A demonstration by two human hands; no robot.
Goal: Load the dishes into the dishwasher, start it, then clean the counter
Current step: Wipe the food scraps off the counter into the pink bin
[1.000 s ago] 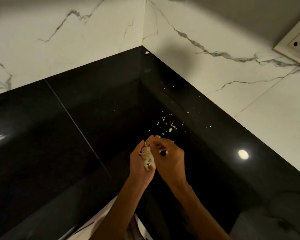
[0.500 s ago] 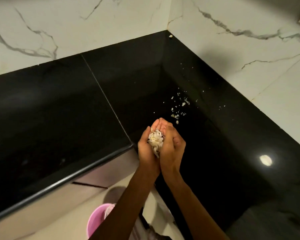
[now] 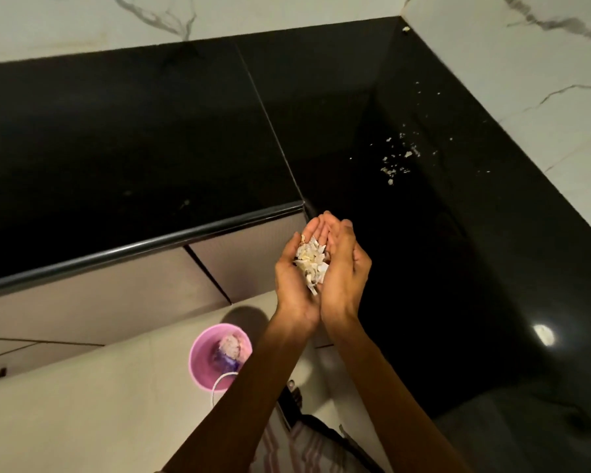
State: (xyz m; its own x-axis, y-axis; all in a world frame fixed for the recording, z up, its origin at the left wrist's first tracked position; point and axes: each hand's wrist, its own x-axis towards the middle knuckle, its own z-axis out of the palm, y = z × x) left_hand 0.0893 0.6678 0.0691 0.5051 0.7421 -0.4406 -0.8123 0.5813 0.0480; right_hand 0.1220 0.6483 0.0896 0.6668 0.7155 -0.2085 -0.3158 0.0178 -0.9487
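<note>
My left hand [image 3: 294, 281] and my right hand [image 3: 347, 268] are pressed side by side, palms up, forming a cup. A heap of pale food scraps [image 3: 310, 259] lies in that cup, carried on the palms with the fingers nearly straight. The hands hover just off the front edge of the black counter [image 3: 133, 131], at its inner corner. More pale crumbs [image 3: 394, 165] are scattered on the counter near the right wall. A pink bin [image 3: 201, 361] with waste inside stands on the floor below, to the left of my left forearm.
White marble wall tiles [image 3: 526, 80] enclose the counter at the back and right. Beige cabinet fronts [image 3: 116, 295] sit under the counter edge. A ceiling light reflects on the counter at the right [image 3: 543, 334]. The floor is pale tile [image 3: 99, 421].
Both hands came back from the crumb patch, joined into a cup with the scraps and moved off the counter edge. My view turned left and down, bringing the pink bin into sight.
</note>
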